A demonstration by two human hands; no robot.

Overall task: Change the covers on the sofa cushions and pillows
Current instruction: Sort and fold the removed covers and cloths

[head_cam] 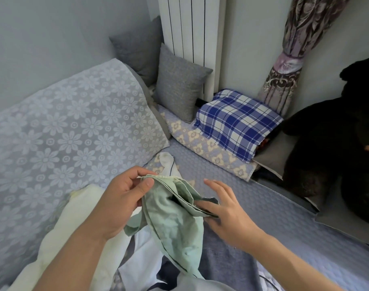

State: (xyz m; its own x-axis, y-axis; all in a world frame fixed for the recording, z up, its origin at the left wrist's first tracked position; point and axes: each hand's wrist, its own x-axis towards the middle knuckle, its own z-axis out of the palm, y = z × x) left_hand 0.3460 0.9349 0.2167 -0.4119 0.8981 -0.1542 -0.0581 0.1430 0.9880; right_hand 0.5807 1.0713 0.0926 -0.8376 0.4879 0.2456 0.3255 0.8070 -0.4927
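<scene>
A pale green cover (171,215) with a dark piped edge hangs crumpled in front of me. My left hand (125,198) pinches its upper corner between thumb and fingers. My right hand (223,208) lies against the cover's right edge with fingers fairly straight, its thumb slipped into the opening. A cream pillow or cloth (60,234) lies under my left forearm. Two grey cushions (179,85) stand against the back corner. A blue-and-white checked pillow (236,122) lies at the far end of the sofa.
A large back cushion with a white flower pattern (70,131) fills the left. The blue quilted seat mat (269,208) stretches to the right. A dark plush toy (343,143) sits at the right edge. A white radiator (190,28) and a tied curtain (288,59) stand behind.
</scene>
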